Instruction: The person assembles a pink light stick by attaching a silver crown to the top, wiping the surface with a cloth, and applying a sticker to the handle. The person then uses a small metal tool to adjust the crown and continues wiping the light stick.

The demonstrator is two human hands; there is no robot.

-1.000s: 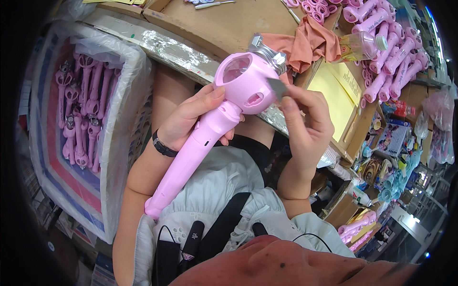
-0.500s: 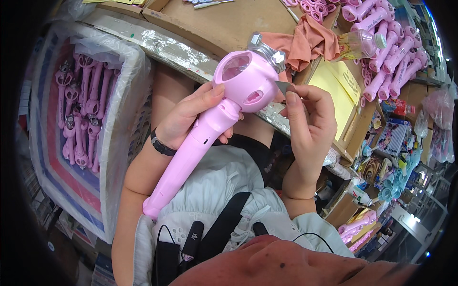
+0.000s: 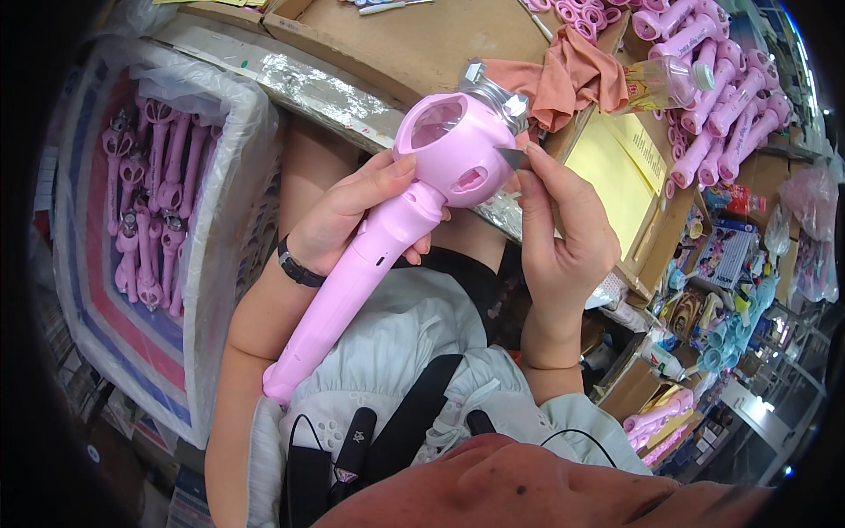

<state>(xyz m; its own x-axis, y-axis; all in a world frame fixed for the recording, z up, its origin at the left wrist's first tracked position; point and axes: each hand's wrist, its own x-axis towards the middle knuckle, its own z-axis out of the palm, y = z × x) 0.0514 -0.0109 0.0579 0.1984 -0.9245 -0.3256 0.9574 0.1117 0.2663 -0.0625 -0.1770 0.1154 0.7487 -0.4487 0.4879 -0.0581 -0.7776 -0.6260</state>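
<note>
A pink plastic toy wand (image 3: 356, 282) lies slantwise over my lap, its round hollow head pointing up and to the right. My left hand (image 3: 352, 204) is closed round its neck, just below the head. At the top of the head sits a shiny silver faceted piece (image 3: 495, 97). My right hand (image 3: 570, 224) pinches a small thin grey blade (image 3: 510, 158) between thumb and fingertips. The blade's edge meets the right side of the wand's head, below the silver piece; whether it cuts into the plastic I cannot tell.
On the left stands a plastic-lined basket (image 3: 198, 387) holding several pink wands. The cardboard-topped bench (image 3: 422, 44) carries an orange cloth (image 3: 576, 79), a clear bottle (image 3: 664, 84), yellow sheets (image 3: 616, 167) and piled pink wand parts (image 3: 731, 97).
My right hand has tipped toward the wand, bringing the blade slightly left onto the head's side. The left hand and the wand have hardly moved.
</note>
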